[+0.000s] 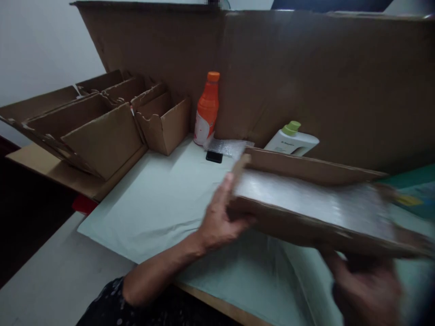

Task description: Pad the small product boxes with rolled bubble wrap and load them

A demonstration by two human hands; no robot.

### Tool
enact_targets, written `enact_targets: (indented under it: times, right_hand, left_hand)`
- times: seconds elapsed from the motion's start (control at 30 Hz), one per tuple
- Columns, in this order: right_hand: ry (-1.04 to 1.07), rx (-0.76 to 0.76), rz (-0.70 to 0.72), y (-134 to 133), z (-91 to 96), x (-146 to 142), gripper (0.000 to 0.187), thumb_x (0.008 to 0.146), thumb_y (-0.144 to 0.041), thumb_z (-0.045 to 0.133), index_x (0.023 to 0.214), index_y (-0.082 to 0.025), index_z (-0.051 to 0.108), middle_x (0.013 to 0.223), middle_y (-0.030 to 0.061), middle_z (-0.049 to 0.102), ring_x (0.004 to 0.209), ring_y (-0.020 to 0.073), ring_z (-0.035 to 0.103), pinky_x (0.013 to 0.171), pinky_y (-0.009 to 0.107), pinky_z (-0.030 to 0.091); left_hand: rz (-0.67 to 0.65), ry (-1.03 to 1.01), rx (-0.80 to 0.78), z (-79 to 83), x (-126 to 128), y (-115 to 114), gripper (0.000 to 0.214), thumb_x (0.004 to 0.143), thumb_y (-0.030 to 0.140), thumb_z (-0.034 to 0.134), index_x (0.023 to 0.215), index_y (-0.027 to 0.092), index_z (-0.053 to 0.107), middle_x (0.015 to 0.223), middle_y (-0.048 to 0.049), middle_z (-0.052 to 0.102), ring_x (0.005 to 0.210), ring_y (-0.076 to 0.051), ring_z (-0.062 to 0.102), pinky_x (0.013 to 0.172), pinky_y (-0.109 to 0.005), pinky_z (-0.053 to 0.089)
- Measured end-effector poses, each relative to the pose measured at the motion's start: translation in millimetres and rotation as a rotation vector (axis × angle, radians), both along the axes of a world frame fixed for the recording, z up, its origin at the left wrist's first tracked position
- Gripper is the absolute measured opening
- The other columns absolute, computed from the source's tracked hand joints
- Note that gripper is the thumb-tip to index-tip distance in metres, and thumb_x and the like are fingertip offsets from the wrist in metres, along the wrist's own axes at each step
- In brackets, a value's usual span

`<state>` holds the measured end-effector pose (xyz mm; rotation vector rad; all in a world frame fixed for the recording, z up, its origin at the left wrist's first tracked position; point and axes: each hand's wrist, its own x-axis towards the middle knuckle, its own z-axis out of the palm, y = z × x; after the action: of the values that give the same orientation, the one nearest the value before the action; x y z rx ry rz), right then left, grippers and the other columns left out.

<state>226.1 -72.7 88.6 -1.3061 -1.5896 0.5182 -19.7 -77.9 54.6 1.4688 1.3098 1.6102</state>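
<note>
A long, shallow cardboard box (306, 222) is tilted above the cloth-covered table, and both hands are on it. Bubble wrap (316, 199) lines its inside. My left hand (222, 217) grips the box's left end, thumb underneath and fingers up along the end wall. Under the near long side, toward the right, is my right hand (367, 280), blurred by motion, its fingers partly hidden beneath the box. Just behind the box, a white bottle with a green cap (292, 138) leans at a slant.
An orange bottle (207, 108) stands by the cardboard backboard (319, 81). Near it lie loose bubble wrap (226, 147) and a small black object (214, 157). Cardboard compartments (105, 140) occupy the left. A green item (414, 188) sits at the right edge. Pale cloth (149, 194) covers the table.
</note>
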Motion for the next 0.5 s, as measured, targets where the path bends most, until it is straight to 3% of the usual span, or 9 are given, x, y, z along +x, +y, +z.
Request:
enact_targets:
  times: [0.1,0.2,0.3,0.37,0.5]
  right_hand:
    - [0.064,-0.106,0.122,25,-37.0,-35,0.069,0.081,-0.055,0.075,0.141,-0.028,0.052,0.143,0.0126,0.06,0.135,0.0338,0.055,0.118,0.058,0.038]
    - [0.123,-0.175,0.208,38,-56.4,-49,0.07,0.08,-0.056,0.076,0.137,-0.024,0.053,0.136,0.0141,0.065,0.128,0.0329,0.061,0.113,0.055,0.045]
    - [0.18,-0.19,0.244,55,-57.5,-52,0.075,0.077,-0.055,0.079,0.139,-0.024,0.05,0.14,0.0143,0.062,0.132,0.0327,0.059,0.114,0.054,0.044]
    - [0.191,-0.212,0.358,74,-53.7,-67,0.075,0.077,-0.053,0.079,0.139,-0.024,0.05,0.143,0.0141,0.061,0.134,0.032,0.058,0.115,0.054,0.043]
    - [0.164,-0.237,0.72,116,-46.1,-147,0.073,0.078,-0.05,0.078,0.138,-0.02,0.051,0.141,0.0148,0.062,0.129,0.0299,0.061,0.112,0.051,0.047]
  left_hand:
    - [0.198,-0.07,-0.131,2.1,-38,-21,0.081,0.083,0.045,0.075,0.153,0.025,0.039,0.144,-0.0127,0.059,0.136,-0.036,0.053,0.116,-0.056,0.044]
    - [0.305,-0.016,-0.121,7.4,-48,-38,0.083,0.083,0.043,0.076,0.154,0.026,0.036,0.149,-0.0118,0.054,0.14,-0.035,0.05,0.119,-0.055,0.041]
    - [0.337,0.007,-0.058,6.0,-38,-45,0.084,0.086,0.035,0.072,0.158,0.028,0.028,0.164,-0.0106,0.035,0.151,-0.033,0.035,0.126,-0.054,0.03]
    - [0.406,-0.022,-0.04,-0.3,-38,-46,0.085,0.089,0.031,0.068,0.16,0.028,0.022,0.167,-0.0102,0.029,0.153,-0.031,0.031,0.127,-0.052,0.027]
    - [0.648,-0.018,-0.048,-20.5,-65,-61,0.087,0.091,0.03,0.064,0.162,0.028,0.012,0.166,-0.011,0.03,0.155,-0.029,0.028,0.127,-0.05,0.026]
